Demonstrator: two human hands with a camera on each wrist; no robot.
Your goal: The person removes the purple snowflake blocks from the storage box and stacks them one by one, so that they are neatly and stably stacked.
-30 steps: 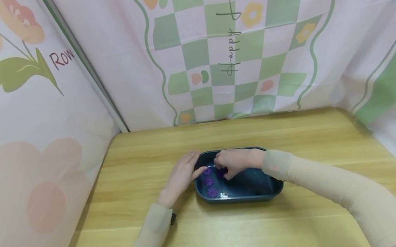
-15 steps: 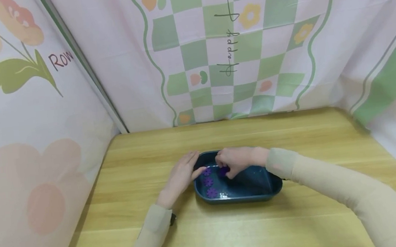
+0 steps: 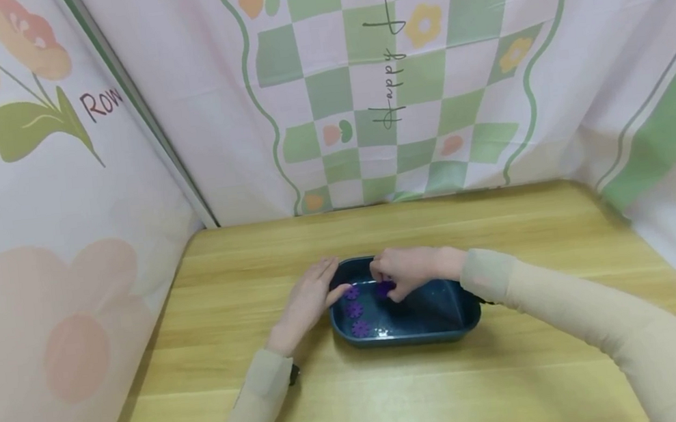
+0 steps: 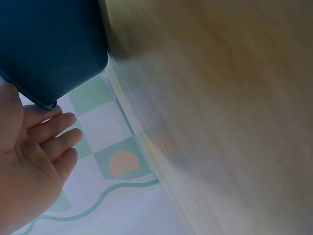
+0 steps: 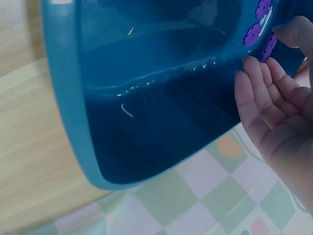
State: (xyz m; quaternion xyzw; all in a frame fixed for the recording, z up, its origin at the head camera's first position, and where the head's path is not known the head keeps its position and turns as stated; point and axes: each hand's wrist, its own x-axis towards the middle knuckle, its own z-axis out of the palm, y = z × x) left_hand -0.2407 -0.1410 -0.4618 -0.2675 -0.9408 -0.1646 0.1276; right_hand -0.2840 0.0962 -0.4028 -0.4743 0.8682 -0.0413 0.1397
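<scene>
My right hand [image 3: 409, 271] reaches into a dark blue oval basin [image 3: 413, 338] on the table. In the right wrist view its thumb and fingertips pinch a purple flower-shaped piece [image 5: 268, 48], tilted on edge. Three similar flower pieces [image 3: 356, 311] lie in a row along the basin's left end; the right wrist view shows purple flowers [image 5: 253, 35] near the fingertips. At the left rim, my left hand [image 3: 307, 303] lies with its thumb over the edge and its fingers outside. In the left wrist view, those loosely extended fingers [image 4: 62, 142] touch the rim's corner.
Light wood tabletop [image 3: 257, 261] surrounds the basin. A patterned curtain [image 3: 375, 97] hangs behind the table, and a flowered curtain [image 3: 34, 202] is at the left. Small bright glints and pale specks show inside the basin.
My right hand has shifted slightly right inside the basin, still pinching the purple flower piece, and more of that piece shows. The left hand has stayed at the rim.
</scene>
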